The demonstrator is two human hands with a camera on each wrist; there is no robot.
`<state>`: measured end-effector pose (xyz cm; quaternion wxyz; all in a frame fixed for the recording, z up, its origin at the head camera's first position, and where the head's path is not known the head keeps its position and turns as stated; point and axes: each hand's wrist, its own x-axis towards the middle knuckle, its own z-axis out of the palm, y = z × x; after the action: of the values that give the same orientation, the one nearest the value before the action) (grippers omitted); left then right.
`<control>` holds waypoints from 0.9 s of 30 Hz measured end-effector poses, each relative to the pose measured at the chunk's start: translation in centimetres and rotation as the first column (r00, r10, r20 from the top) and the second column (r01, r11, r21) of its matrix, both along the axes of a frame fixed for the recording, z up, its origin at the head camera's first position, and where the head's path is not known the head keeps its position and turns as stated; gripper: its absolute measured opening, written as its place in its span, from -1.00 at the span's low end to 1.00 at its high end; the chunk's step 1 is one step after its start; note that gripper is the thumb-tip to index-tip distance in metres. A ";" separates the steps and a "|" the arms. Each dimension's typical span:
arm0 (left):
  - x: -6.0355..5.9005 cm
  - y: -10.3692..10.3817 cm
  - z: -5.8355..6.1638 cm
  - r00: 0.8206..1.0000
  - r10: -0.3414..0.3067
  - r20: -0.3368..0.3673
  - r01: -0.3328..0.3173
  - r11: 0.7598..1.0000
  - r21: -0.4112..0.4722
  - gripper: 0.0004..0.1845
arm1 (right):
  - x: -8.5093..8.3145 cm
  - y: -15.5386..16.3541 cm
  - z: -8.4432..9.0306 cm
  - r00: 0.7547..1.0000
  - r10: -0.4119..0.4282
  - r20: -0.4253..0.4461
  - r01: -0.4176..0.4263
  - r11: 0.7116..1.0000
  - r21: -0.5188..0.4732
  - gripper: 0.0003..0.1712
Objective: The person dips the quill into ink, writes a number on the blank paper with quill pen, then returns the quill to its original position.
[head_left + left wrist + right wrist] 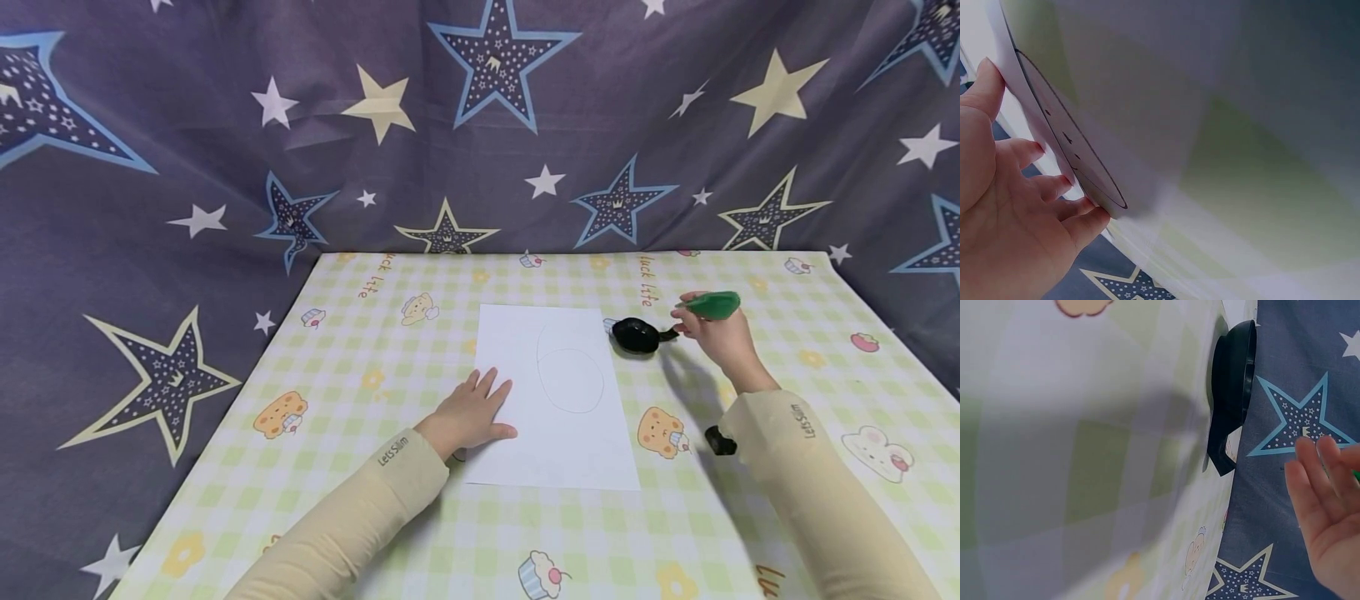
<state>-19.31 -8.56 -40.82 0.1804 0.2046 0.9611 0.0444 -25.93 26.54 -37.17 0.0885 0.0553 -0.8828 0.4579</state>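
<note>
With fingers spread, my left hand (468, 412) presses on the left side of a white sheet of paper (570, 454). A thin drawn line on the sheet forms a loop like a figure 6. In the left wrist view the hand (1029, 206) reaches over the sheet's edge. My right hand (720, 337), raised beyond the sheet's right side, pinches a green leaf-shaped thing with a thin end (712, 306). A small black pan (636, 336) rests by the sheet's upper right edge, its handle near that hand. Extended fingers of the right hand (1329, 506) show in the right wrist view.
A small black object (722, 440) lies partly behind the right sleeve. The table wears a green-and-white checked cloth (352, 492) with cartoon prints. Behind it hangs a dark curtain (225, 275) with stars, close to the far table edge.
</note>
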 end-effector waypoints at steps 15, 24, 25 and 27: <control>0.0 0.1 0.0 1.000 -0.004 -0.003 0.004 1.000 -0.006 -0.15 | 0.5 0.3 0.6 0.977 0.047 0.210 0.032 0.934 -0.357 -0.55; -0.1 0.0 -0.2 1.000 0.003 0.000 -0.003 1.000 0.005 -0.15 | 0.7 0.4 0.6 0.951 0.182 0.249 -0.145 0.976 -0.161 -0.32; -0.1 0.0 -0.2 1.000 0.004 0.001 -0.004 1.000 0.005 -0.15 | 0.7 0.4 0.6 0.945 0.199 0.258 -0.166 0.976 -0.143 -0.29; -0.1 0.0 -0.2 1.000 0.005 0.005 -0.005 1.000 0.003 -0.15 | 0.7 0.4 0.5 0.938 0.207 0.278 -0.187 0.978 -0.096 -0.20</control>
<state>-19.40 -8.57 -41.02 0.1821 0.2025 0.9611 0.0468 -25.28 26.96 -36.65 -0.0845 0.0735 -0.8602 0.4976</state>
